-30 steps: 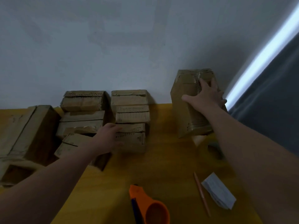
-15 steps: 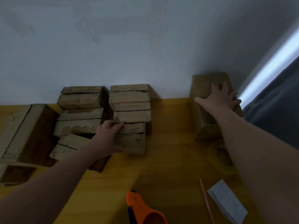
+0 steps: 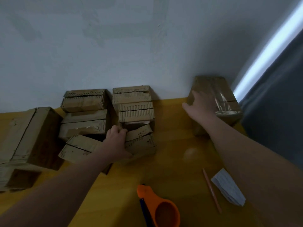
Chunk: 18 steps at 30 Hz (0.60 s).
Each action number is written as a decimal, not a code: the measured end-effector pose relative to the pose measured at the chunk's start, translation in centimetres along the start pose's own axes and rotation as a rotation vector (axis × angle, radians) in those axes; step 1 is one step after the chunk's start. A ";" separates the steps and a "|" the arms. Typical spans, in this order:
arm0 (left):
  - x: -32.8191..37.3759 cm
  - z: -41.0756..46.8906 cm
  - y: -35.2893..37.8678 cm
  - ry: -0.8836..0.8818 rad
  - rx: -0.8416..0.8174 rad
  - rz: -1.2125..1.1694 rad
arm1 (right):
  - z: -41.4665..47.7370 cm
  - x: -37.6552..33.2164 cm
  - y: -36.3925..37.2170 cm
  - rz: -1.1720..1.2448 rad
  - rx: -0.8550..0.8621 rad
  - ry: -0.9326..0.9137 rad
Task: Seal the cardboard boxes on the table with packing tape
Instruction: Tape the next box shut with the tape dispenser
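The small box (image 3: 141, 141) is gripped at its left end by the left hand (image 3: 117, 141), with the fingers curled over its far edge. It is tipped up a little off the counter (image 3: 173, 167). Its long axis runs crosswise, away from that hand toward the right hand (image 3: 202, 104), with the open seam along it. The right hand is laid flat, fingers spread, on the taped box (image 3: 221, 102), well apart from the small one. The tape dispenser (image 3: 158, 208) lies behind both hands, toward the body, between the two forearms. It is nearer the left hand, but that hand is occupied. The dispenser would probably best be fetched by the free right hand, once the small box has been drawn in between the hands.
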<state>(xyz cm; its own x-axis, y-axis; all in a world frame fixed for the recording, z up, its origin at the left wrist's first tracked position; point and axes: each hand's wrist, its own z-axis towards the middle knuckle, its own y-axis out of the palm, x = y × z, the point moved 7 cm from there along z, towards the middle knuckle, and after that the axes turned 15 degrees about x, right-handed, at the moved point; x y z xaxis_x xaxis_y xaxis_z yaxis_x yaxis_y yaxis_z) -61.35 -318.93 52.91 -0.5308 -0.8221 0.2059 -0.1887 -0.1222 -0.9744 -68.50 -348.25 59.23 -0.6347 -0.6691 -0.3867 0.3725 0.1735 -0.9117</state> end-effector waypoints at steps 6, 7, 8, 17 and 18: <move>-0.2 -3.9 -1.4 0.083 0.091 -0.057 | -11.7 -4.4 0.9 0.104 -0.243 -0.030; -0.6 -4.7 -1.6 0.091 0.103 -0.070 | -13.8 -4.7 1.8 0.062 -0.340 -0.035; -1.1 -5.5 -1.7 0.096 0.110 -0.079 | -16.0 -4.9 2.7 0.017 -0.437 -0.031; -5.5 -12.2 -1.8 0.108 0.100 -0.048 | -30.4 -3.5 7.9 -0.434 -0.742 -0.029; -6.0 -12.8 -1.8 0.107 0.104 -0.054 | -31.1 -3.4 8.0 -0.439 -0.701 -0.030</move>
<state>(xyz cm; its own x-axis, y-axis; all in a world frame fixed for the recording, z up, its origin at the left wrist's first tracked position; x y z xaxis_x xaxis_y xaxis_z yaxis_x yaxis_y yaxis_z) -68.36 -306.63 54.57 -0.6082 -0.7495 0.2614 -0.1354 -0.2265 -0.9645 -84.40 -322.08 48.95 -0.6020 -0.7983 0.0201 -0.4202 0.2953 -0.8581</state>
